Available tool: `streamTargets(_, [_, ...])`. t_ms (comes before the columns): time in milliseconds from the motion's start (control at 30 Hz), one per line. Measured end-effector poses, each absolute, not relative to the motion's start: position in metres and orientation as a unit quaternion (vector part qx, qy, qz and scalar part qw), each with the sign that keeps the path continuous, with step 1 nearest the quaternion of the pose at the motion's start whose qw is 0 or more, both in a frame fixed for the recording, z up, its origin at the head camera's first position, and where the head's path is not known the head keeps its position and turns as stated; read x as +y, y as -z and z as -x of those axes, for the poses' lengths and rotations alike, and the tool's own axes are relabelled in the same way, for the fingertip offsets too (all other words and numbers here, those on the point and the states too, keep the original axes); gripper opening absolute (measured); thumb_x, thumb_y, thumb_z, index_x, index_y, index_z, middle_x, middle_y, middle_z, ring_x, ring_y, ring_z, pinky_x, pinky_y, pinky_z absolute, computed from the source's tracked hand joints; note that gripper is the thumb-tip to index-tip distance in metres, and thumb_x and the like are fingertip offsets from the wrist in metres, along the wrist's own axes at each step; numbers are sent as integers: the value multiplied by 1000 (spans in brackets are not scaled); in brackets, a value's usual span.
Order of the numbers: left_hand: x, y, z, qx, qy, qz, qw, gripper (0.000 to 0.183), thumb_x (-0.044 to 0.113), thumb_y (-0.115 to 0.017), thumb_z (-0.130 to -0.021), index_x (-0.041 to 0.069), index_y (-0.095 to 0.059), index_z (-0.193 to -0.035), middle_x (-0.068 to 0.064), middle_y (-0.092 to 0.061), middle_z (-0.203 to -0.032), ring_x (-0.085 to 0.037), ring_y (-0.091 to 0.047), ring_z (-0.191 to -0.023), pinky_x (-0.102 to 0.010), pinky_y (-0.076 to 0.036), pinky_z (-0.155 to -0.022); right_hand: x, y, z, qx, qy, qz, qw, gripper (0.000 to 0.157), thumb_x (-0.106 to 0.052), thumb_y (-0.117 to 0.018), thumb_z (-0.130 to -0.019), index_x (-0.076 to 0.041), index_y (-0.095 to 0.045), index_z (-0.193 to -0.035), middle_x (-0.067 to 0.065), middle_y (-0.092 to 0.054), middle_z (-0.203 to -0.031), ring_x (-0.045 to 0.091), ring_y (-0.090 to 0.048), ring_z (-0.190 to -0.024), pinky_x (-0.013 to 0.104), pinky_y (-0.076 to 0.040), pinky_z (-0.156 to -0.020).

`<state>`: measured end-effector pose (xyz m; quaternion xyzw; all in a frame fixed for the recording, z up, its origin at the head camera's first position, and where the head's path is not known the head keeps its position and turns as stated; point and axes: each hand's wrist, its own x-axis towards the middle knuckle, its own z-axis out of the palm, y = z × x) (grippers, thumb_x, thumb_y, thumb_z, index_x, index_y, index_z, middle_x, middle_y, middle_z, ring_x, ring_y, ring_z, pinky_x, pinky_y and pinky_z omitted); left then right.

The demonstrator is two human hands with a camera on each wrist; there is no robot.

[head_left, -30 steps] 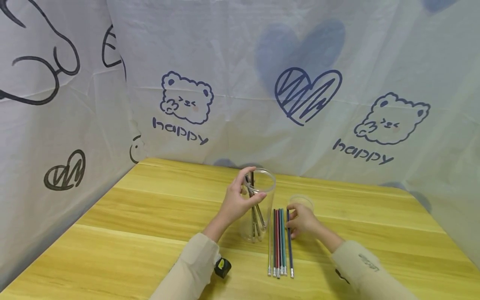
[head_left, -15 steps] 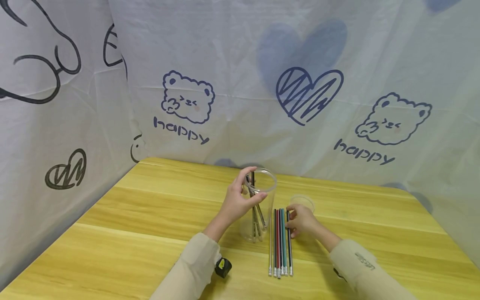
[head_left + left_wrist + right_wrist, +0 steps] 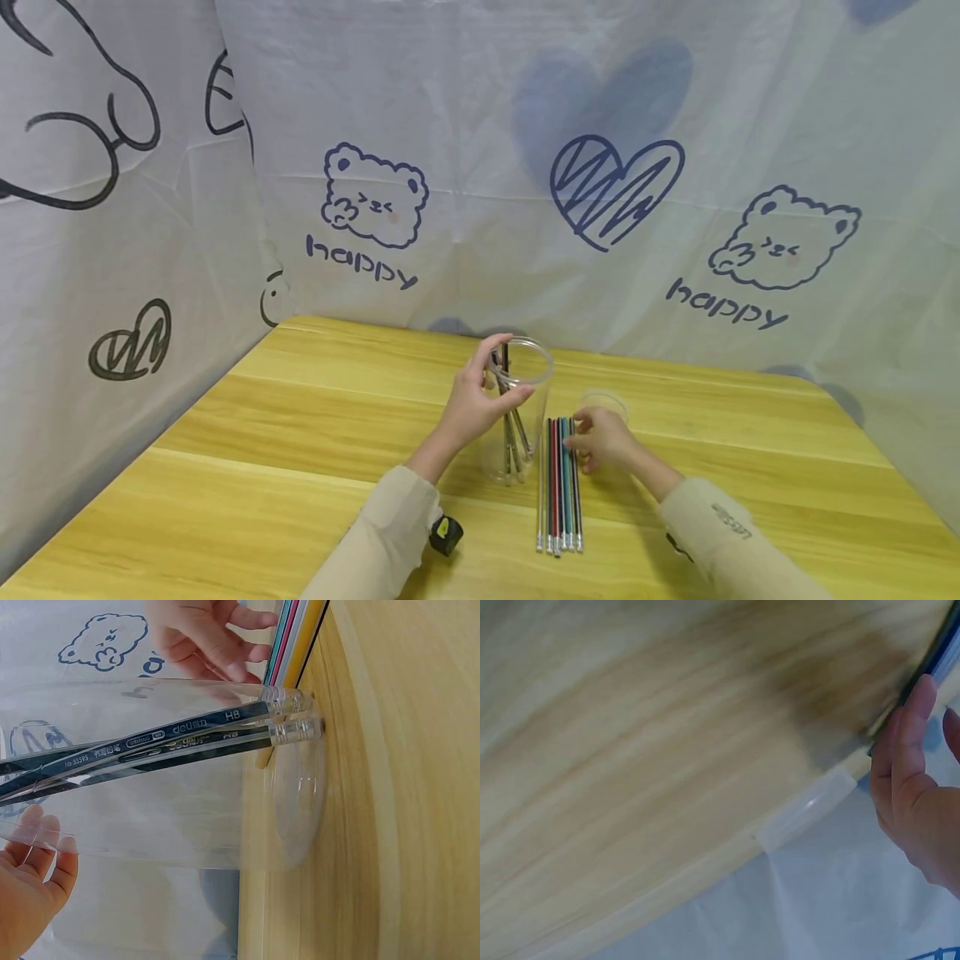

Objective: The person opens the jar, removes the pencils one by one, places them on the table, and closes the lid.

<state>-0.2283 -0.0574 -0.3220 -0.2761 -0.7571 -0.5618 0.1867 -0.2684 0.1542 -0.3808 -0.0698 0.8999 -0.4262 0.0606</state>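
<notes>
A tall clear plastic jar (image 3: 542,412) stands on the table with several dark pencils (image 3: 511,437) leaning inside. My left hand (image 3: 471,404) grips it near the rim, thumb on one side and fingers on the other. In the left wrist view those pencils (image 3: 180,742) rest eraser end down, marked HB. To the jar's right lies a row of several pencils (image 3: 559,492) in red, teal, black and a pale colour, their metal ends towards me. My right hand (image 3: 606,437) touches the row's right side; in the right wrist view its fingers (image 3: 911,742) lie extended against the pencils.
A clear round lid (image 3: 609,398) lies on the wooden table (image 3: 300,467) just behind my right hand. A white cloth (image 3: 480,167) with printed bears and hearts hangs along the table's back edge. A black device (image 3: 446,536) sits at my left wrist.
My right hand has moved slightly left, bringing the rightmost pencil up against the others in the row. The left hand and the jar have stayed put.
</notes>
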Motion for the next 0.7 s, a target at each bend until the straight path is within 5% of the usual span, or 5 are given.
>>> streamTargets(300, [-58,322,230,-756,563,276,188,61,8,-67,-76,3,-37,-130,-16,-49,-98,-37,-44,-76,-24,-32,-57,155,352,271,900,420,115,-12,39,-6,-59,-84,14,-47,-115,16,-58,-86,33,-57,-73,36,-50,-53])
streamTargets(700, [-58,324,230,-755,563,279,191,61,9,-67,-76,3,-38,-129,-14,-48,-94,-38,-44,-76,-23,-32,-57,153,322,269,887,408,170,-133,19,-4,-59,-84,10,-59,-98,16,-61,-78,21,-56,-64,28,-49,-49])
